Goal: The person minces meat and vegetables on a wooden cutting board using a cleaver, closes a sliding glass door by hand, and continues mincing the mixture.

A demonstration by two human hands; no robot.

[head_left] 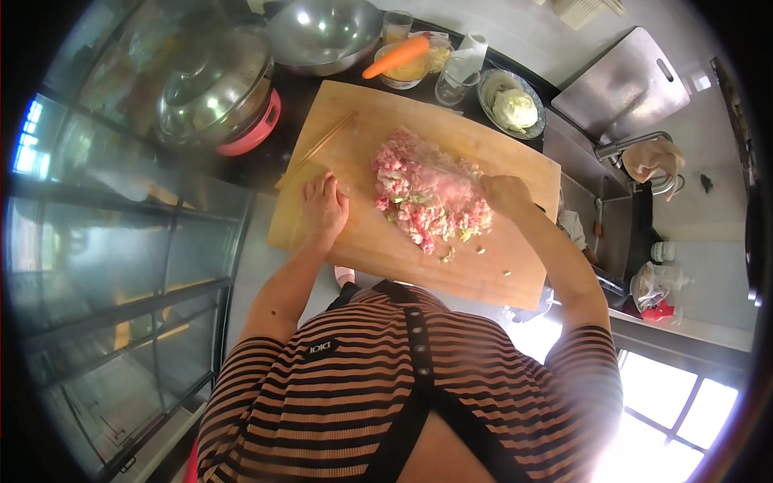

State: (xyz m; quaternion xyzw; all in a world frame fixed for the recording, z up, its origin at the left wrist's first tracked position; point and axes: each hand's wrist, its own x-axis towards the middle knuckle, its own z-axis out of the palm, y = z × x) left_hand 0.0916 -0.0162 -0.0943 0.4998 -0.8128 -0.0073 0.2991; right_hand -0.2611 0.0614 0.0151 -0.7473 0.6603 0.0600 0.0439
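Observation:
A wooden cutting board (499,266) lies before me, with a wide heap of chopped pink meat (407,161) and green bits mixed in. My right hand (507,196) is closed around the handle of a knife at the heap's right side. The knife's blade (451,171) reaches left into the meat and is partly blurred, so its full shape is hard to make out. My left hand (325,201) rests flat on the board's left part, fingers stretched out, holding nothing. Just above it lies a pair of chopsticks (316,149) near the board's left edge.
Behind the board stand a large metal bowl (322,36), a carrot (396,56) across a bowl, a glass (455,84) and a plate (487,84) with cabbage (515,109). A lidded pot (213,97) stands left. At right are a sink (616,225) and a metal board (624,88).

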